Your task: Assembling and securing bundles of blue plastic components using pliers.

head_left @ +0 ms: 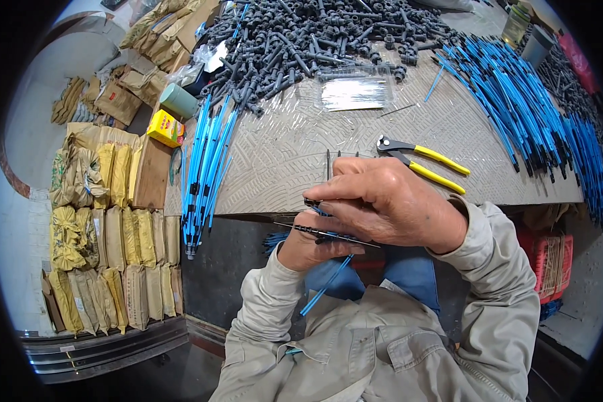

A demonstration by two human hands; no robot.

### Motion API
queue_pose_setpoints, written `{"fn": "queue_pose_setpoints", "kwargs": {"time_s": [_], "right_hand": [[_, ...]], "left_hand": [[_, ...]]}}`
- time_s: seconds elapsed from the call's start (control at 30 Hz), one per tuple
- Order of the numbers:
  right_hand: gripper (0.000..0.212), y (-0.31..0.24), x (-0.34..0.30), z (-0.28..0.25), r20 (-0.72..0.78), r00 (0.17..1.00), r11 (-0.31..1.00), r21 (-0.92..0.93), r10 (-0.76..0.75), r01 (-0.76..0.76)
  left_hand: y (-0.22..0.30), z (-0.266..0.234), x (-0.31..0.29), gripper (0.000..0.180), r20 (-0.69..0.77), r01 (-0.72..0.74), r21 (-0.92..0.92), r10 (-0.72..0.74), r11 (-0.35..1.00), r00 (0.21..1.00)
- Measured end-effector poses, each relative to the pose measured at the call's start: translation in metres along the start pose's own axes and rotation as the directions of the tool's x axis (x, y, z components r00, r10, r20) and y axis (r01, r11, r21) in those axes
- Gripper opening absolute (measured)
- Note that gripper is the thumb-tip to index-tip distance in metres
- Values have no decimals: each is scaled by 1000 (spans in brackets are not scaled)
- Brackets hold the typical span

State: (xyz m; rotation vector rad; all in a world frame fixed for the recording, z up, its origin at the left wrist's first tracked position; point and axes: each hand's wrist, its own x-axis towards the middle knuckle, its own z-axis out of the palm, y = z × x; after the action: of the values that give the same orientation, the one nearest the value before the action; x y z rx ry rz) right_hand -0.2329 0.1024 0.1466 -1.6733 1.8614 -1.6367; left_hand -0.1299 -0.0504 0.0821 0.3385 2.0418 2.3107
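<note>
My two hands meet just over the near edge of the table, above my lap. My left hand [303, 246] is closed around a few thin blue rods [328, 285], whose lower ends stick out below toward my knees. A thin dark rod with black bead-like pieces [318, 234] lies across it, its ends poking out on both sides. Above it, my right hand [392, 201] is closed, thumb and fingertips pinched at a small black piece [311, 202] at the top of the blue rods. Its fingers partly hide the rods. Yellow-handled end cutters [441, 159] lie just beyond my right hand.
A clear tray of thin metal wires [355, 94] sits mid-table, before a heap of dark grey plastic fittings [301, 40]. Blue rods lie bundled at right [509, 100] and left [208, 154]. A yellow box [165, 128] and green cup [179, 100] stand left. Paper sacks [114, 234] fill shelving.
</note>
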Motion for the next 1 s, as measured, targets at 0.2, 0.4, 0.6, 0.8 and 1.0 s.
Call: {"fn": "queue_pose_setpoints", "kwargs": {"time_s": [0.2,0.4,0.6,0.8,1.0], "right_hand": [[15,-4,1,2,-37,999,995,-100,1,-5],[17,-2,-10,-17,-242,964,985,-102,115,-143],[55,54,-79,-18,29,967,906,-358,255,-228],[58,92,-57,5,280,950,900,-437,137,-1],[50,91,-48,7,417,896,804,-579,152,133]], "left_hand": [[0,7,1,28,-69,-85,142,95,986,993],[-2,5,10,29,78,-106,89,99,990,992],[-8,7,10,26,78,-61,21,59,998,995],[-12,0,10,26,158,-100,104,83,989,984],[-31,-8,1,27,257,-115,194,62,974,964]]}}
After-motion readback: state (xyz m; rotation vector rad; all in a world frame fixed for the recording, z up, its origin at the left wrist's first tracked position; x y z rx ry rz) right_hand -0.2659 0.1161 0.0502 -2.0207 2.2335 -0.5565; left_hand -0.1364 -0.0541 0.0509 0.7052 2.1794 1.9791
